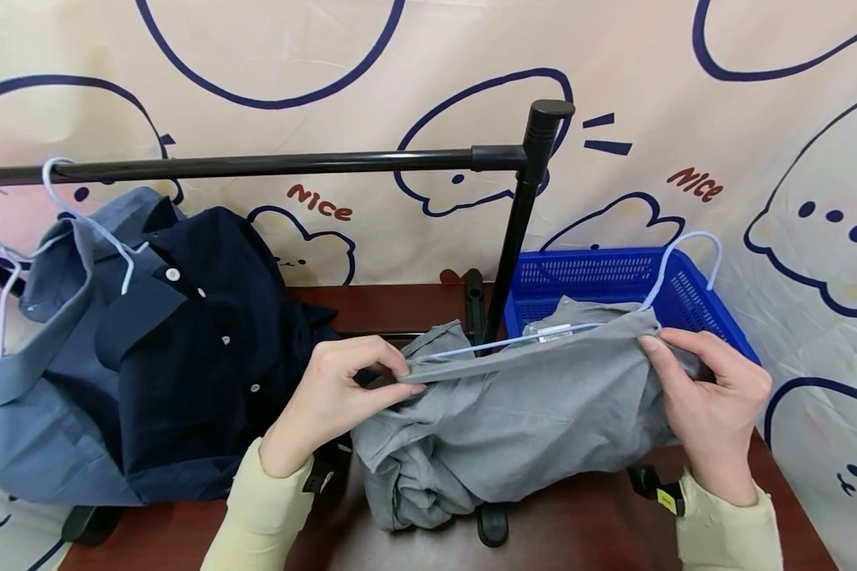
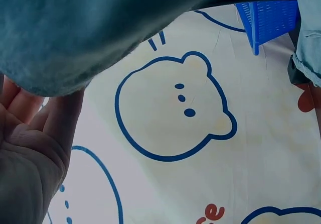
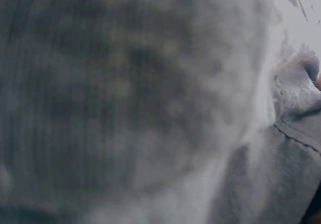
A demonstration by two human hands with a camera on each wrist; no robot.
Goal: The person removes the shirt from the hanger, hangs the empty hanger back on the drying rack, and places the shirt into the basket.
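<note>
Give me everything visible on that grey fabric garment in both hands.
The grey fabric garment looks soft and wrinkled, with a white label showing inside its opening. A light-blue hanger runs along that opening. The left hand and right hand pinch the upper edge, drawn fairly straight between them; the body droops in bunched folds. In the head view it partly hides the blue plastic basket.

Between left hand [image 1: 332, 392] and right hand [image 1: 717, 396], the garment [image 1: 543, 432] was grey, its hanger [image 1: 698, 235] pale blue. Left of them, the white-buttoned shirt [image 1: 186, 381] was navy, the other shirt [image 1: 50, 456] slate blue. Beyond them, the basket [image 1: 593, 271] was blue, the backdrop [image 1: 471, 40] cream with navy cartoon outlines [image 1: 271, 104] and red lettering [image 1: 695, 184].
</note>
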